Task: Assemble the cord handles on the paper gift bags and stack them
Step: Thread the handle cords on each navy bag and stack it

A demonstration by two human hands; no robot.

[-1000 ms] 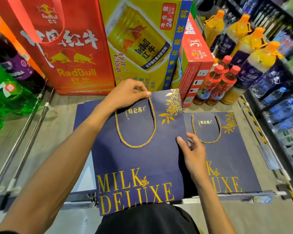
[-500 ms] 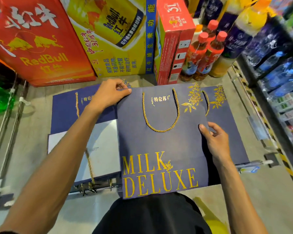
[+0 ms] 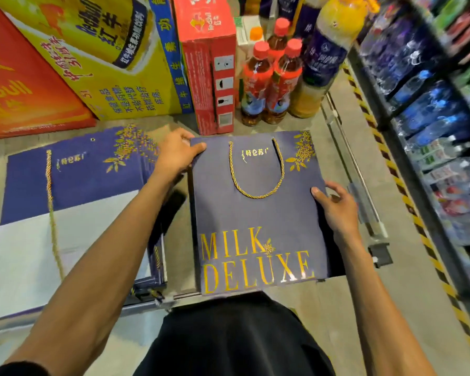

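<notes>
Handled, by the look of it, as a light thing: a flat-folded navy gift bag (image 3: 255,213) of coated paper. Seemed stiff enough to keep its plane when lifted by two edges, yet easy to crease at a corner and probably a little slick on its glossy face. Best taken at opposite edges or corners, with a light pinch and no bending. Carried a gold cord handle (image 3: 257,172) already threaded through both top holes and hanging in a loose loop down the face. Looked soft and free to swing, so likely to snag if dragged.

Lay face up on, or hovered just above, the right part of the grey shelf (image 3: 337,118), just in front of the red-capped bottles (image 3: 272,77) and the red carton (image 3: 209,63). Could not tell whether fully set down. Showed a dark strip under its lower right edge, perhaps another bag below; too hidden to say.

Pinched at the top-left corner by the left hand (image 3: 175,156): thumb flat on the printed face, fingers curled over the top edge. Gripped at the middle of the right edge by the right hand (image 3: 337,207): thumb pressed on the face, fingers bent round and under the edge.

Left apart on the other side: a pile of flat bags (image 3: 79,180) with an eyelet (image 3: 92,139) bare and a loose cord (image 3: 50,199) stretched lengthwise across the top one. Judged as the stacking step for this bag, with more to thread.
</notes>
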